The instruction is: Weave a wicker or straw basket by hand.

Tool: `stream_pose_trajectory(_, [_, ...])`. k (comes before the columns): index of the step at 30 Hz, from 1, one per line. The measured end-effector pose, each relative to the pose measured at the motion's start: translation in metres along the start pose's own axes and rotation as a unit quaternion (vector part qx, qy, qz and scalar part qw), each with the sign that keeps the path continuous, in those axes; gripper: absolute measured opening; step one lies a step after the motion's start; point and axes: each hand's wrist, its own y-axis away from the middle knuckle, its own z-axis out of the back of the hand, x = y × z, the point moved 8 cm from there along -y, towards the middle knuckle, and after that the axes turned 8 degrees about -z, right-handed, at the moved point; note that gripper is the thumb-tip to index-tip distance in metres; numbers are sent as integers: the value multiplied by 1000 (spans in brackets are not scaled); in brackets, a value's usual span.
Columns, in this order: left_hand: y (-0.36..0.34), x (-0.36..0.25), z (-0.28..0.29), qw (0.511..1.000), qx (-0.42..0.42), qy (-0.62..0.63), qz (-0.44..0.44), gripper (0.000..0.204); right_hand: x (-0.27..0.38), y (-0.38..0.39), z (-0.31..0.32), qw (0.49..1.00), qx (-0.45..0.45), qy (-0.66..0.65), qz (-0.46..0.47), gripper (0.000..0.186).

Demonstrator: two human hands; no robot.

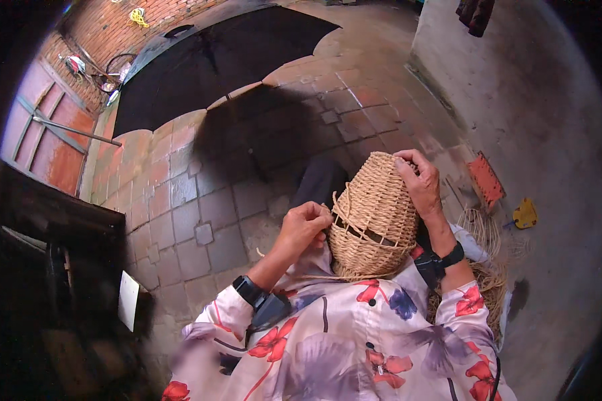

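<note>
as my right hand (pixel 423 186) grips the tapered tan woven-cord basket (pixel 376 207), likely steadying it, my left hand (pixel 302 230) pinches its edge.

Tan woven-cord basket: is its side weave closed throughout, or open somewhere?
Open: the basket shows a dark slit running across its weave near the left hand.

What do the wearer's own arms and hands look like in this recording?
The left hand and right hand are ungloved. The left sleeve and right sleeve are pale pinkish with a floral print, red blooms standing out. A dark, boxy device is strapped to each wrist: left device, right device.
</note>
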Motion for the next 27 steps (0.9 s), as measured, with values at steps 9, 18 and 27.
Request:
stream_pose_trajectory(9, [-30, 2, -5, 982, 97, -151, 50, 15, 8, 1, 5, 1000, -9, 1, 22, 16])
stream_pose_trajectory(18, [-59, 0, -19, 897, 116, -418, -83, 30, 38, 6, 16, 994, -30, 47, 95, 13])
stream_pose_trajectory(27, [-24, -7, -6, 983, 165, 14, 74, 18, 12, 1, 16, 998, -36, -25, 37, 13])
